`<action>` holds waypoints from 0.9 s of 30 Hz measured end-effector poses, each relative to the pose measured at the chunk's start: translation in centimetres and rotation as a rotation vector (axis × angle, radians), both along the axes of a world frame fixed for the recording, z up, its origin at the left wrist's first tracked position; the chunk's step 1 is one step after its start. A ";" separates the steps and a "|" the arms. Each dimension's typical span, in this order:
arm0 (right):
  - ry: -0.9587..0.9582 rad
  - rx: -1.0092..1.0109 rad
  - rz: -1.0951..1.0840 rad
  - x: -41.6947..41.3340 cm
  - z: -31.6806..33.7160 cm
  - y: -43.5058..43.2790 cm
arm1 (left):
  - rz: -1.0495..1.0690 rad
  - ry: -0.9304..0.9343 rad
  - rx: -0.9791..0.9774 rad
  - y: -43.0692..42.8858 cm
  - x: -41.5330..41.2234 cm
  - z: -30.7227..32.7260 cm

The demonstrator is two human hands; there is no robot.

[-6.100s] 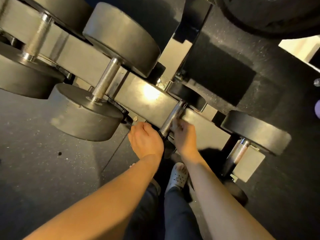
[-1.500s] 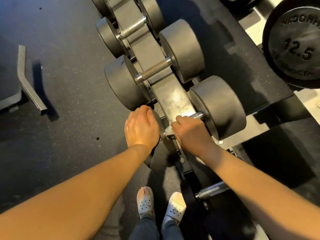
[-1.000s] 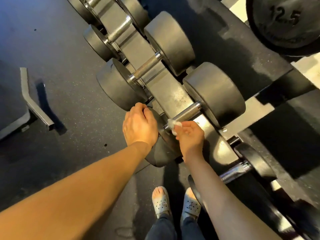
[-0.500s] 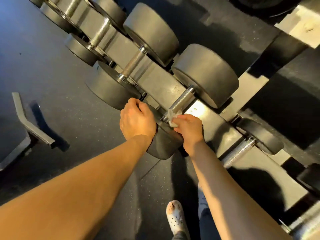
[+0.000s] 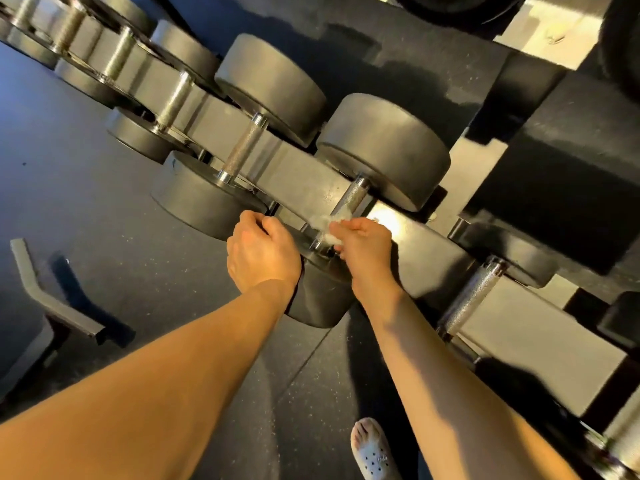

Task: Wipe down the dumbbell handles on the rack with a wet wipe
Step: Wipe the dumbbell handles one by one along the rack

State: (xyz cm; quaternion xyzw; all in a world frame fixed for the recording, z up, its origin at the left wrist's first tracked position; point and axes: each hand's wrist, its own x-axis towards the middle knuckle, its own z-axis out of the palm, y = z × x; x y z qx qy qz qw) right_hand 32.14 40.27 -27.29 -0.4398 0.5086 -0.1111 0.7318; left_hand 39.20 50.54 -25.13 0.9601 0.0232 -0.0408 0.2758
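Wet wipe (image 5: 323,225) on the dumbbell handle (image 5: 351,197), left hand (image 5: 263,254) on the dumbbell head (image 5: 318,301)

Dim, warm light is seen throughout, with a hard glare thrown on the rack (image 5: 304,178), deep shadows cast over the floor (image 5: 104,209), and the far dumbbells (image 5: 69,26) smeared and bent at the top-left corner.

Our single head-worn view, wide-angle, looking forward and steeply down, close over our left hand (image 5: 263,254) and right hand (image 5: 367,247) at the dumbbell rack (image 5: 303,174), the rack running diagonally across the frame, floor (image 5: 86,188) on our left.
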 end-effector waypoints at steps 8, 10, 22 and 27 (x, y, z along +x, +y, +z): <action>0.039 -0.143 0.017 0.8 -0.6 0.3 | 0.001 0.003 -0.007 -0.1 0.0 0.2; 0.133 -0.257 0.324 -0.2 -1.0 1.3 | 0.011 0.013 -0.009 -0.2 0.0 0.2; 0.422 -1.336 1.343 5.5 3.3 -1.8 | -0.004 0.016 -0.017 0.0 0.1 0.3; 0.436 -1.599 1.703 7.0 4.1 -2.7 | -0.009 0.015 -0.019 -0.1 0.0 0.5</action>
